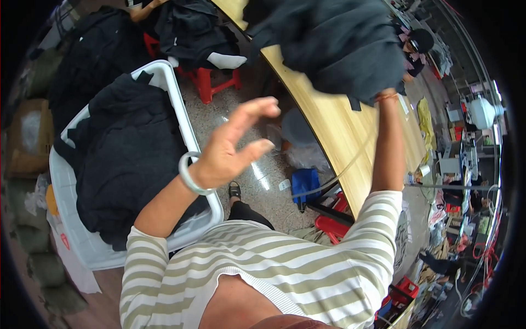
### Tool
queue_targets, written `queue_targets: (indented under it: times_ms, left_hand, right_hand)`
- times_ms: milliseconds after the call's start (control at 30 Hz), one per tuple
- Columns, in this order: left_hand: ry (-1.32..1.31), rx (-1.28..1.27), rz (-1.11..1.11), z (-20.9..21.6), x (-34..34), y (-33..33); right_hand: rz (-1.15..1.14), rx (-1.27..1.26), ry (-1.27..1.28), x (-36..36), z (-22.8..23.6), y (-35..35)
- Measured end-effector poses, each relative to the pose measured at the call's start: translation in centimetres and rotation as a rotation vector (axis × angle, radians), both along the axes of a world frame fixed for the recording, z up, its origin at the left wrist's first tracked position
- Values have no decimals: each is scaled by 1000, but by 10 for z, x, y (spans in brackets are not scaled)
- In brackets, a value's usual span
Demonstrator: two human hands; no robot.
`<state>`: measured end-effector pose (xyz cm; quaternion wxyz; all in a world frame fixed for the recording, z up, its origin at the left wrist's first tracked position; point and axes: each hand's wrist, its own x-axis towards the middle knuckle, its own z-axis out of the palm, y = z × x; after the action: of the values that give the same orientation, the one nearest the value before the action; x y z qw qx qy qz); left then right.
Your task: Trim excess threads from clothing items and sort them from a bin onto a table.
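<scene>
Had a black cloth bundle (339,52) at the right hand (388,92), over the wooden table (350,137), upper right of the frame; could not tell how far open or closed the right fingers were, covered by cloth. Had the left hand (224,148) empty near the centre, fingers loosely spread, thumb apart, with the bundle up and rightward of them, nearer the right hand. Saw a roughly sideways long axis, blurred. Counted 2 hands, 1 bundle, 1 table, 1 white tub (182,107) of black cloth (129,159) at left, 1 white bracelet (186,176)
</scene>
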<state>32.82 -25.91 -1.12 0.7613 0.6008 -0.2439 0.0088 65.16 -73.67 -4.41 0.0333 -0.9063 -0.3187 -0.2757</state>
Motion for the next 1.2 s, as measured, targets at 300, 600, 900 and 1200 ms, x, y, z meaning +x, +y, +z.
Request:
queue_targets:
  times_ms: [300,600,900,1200]
  left_hand:
    - [351,608,-127,-96,-76,57]
    - [627,671,545,-154,-189,167]
    - [1054,630,1030,-254,-320,276]
    - [1604,-152,1690,-385,-375,414]
  right_hand:
    - [-787,167,601,-70,-102,84]
    - [-123,245,1005,-183,-160,283]
    - [3,-5,1117,-272,-110,498]
    - [432,-322,950,-360,-138,611]
